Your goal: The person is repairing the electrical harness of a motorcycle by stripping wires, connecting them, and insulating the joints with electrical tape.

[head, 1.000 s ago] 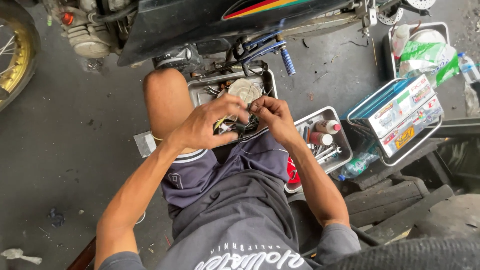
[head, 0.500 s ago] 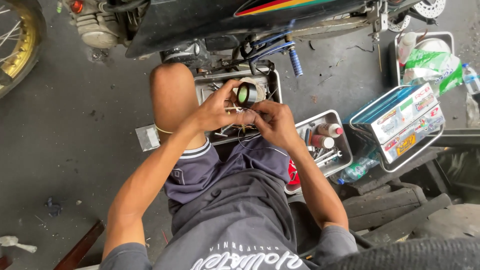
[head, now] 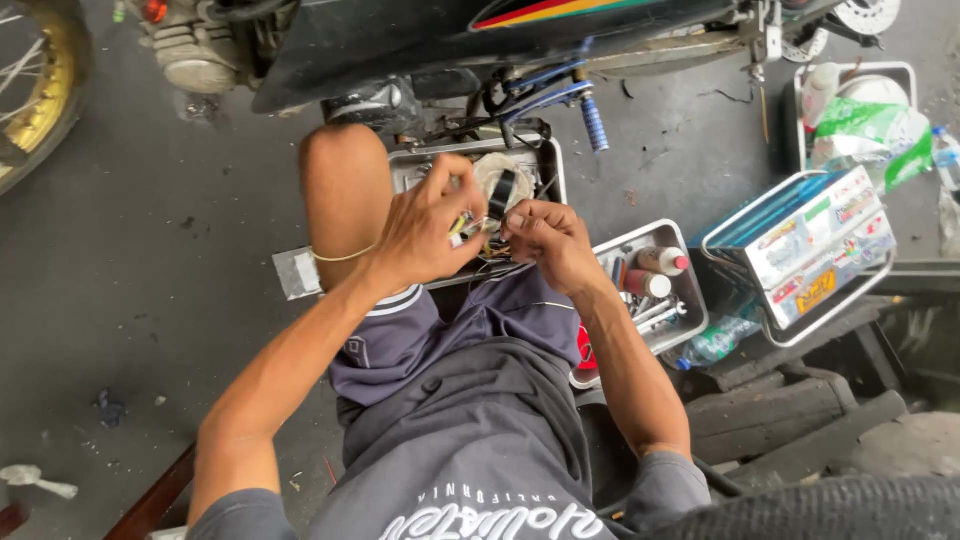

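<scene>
Head view: at far left a gold-rimmed wheel (head: 40, 95) stands on the dark floor (head: 150, 300), with the engine (head: 195, 55) of a motorbike just right of it. A bare knee (head: 340, 180) rises below the bike. The left hand (head: 425, 230) is closed, pinching small yellowish wire ends (head: 460, 225) over a metal tray (head: 545, 160). Touching it, the right hand (head: 545, 240) is closed too, its fingertips gripping a roll of black tape (head: 502, 192) held upright between both hands, above the tray. Right of that, a second tray (head: 690, 290) holds spray cans (head: 655, 272) and tools. Further right sits a wire basket (head: 800, 250) with coloured boxes, and a green bag (head: 865, 125) lies in a white tub (head: 905, 70) at the top right.
</scene>
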